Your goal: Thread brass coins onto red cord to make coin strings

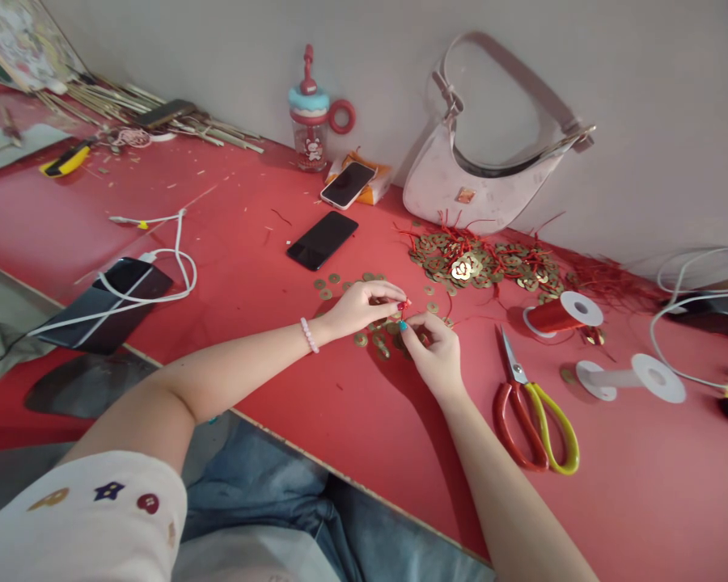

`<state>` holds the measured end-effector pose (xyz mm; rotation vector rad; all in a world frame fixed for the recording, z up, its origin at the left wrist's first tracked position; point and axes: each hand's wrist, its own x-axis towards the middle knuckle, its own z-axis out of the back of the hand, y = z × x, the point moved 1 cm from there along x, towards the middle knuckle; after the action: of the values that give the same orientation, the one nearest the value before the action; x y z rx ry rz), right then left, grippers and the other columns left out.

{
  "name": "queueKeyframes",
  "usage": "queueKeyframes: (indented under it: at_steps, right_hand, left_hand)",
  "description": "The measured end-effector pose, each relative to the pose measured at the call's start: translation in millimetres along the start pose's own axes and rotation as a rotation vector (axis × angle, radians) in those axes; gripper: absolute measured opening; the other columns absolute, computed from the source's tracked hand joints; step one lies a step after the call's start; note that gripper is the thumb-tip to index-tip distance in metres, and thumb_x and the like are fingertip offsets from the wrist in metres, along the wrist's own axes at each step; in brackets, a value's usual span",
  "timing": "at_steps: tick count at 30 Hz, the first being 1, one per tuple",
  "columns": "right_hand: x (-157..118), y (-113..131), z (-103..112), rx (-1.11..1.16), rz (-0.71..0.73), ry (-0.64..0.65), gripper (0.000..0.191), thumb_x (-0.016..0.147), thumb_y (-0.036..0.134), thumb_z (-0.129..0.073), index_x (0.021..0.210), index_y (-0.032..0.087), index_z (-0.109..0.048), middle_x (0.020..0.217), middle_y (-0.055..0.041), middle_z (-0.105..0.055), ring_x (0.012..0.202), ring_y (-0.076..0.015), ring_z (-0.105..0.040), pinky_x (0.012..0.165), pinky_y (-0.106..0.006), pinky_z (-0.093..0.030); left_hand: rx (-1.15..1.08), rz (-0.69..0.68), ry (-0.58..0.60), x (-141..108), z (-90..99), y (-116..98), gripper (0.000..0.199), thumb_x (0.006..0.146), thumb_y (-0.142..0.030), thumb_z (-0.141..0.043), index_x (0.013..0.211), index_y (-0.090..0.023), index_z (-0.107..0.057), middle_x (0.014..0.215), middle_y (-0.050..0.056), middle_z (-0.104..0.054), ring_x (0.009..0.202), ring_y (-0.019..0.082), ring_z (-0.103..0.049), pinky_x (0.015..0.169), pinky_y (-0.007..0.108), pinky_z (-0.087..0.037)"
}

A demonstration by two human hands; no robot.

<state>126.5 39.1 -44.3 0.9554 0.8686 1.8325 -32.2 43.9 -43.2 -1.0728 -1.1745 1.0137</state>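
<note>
While left hand and right hand pinch red cord, coins beneath are partly hidden.

Red cord pinched in my left hand and right hand, above loose brass-coloured discs. Corded disc heap beyond, just before pale handbag. Right of my right hand: scissors lying flat, red-thread spool past them, white spool nearby. Black phone left of heap.
</note>
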Motion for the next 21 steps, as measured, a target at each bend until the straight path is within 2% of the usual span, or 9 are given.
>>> queueKeyframes:
  at_steps: [9,15,21]
  right_hand:
    - [-0.1,0.6,-0.6,0.09,-0.069,-0.089,0.01,0.075,0.028,-0.058,0.074,0.018,-0.059,0.063,0.001,-0.058,0.054,-0.0109,-0.052,0.05,-0.024,-0.042]
    - [-0.4,2.5,-0.2,-0.011,0.035,-0.007,0.008,0.075,0.023,-0.056,0.068,0.019,-0.057,0.064,0.0012,-0.055,0.057,-0.0107,-0.049,0.053,-0.023,-0.041]
    - [-0.1,-2.4,-3.0,0.089,-0.043,0.056,0.01,0.076,0.025,-0.055,0.068,0.019,-0.054,0.061,0.0019,-0.054,0.052,-0.0096,-0.048,0.048,-0.023,-0.04]
  left_hand:
    - [0.125,-0.103,0.026,-2.4,0.0,-1.4,0.014,0.076,-0.013,-0.058,0.086,-0.012,-0.067,0.098,0.01,-0.063,0.09,0.016,-0.059,0.074,0.027,-0.049]
    - [0.024,-0.028,-0.032,-0.6,0.3,-2.2,0.013,0.076,-0.014,-0.058,0.085,-0.011,-0.066,0.097,0.01,-0.063,0.085,0.015,-0.06,0.071,0.027,-0.049]
    - [0.003,-0.047,-0.012,-0.4,0.8,-0.3,0.013,0.075,-0.015,-0.058,0.086,-0.012,-0.067,0.096,0.009,-0.063,0.085,0.014,-0.06,0.071,0.026,-0.049]
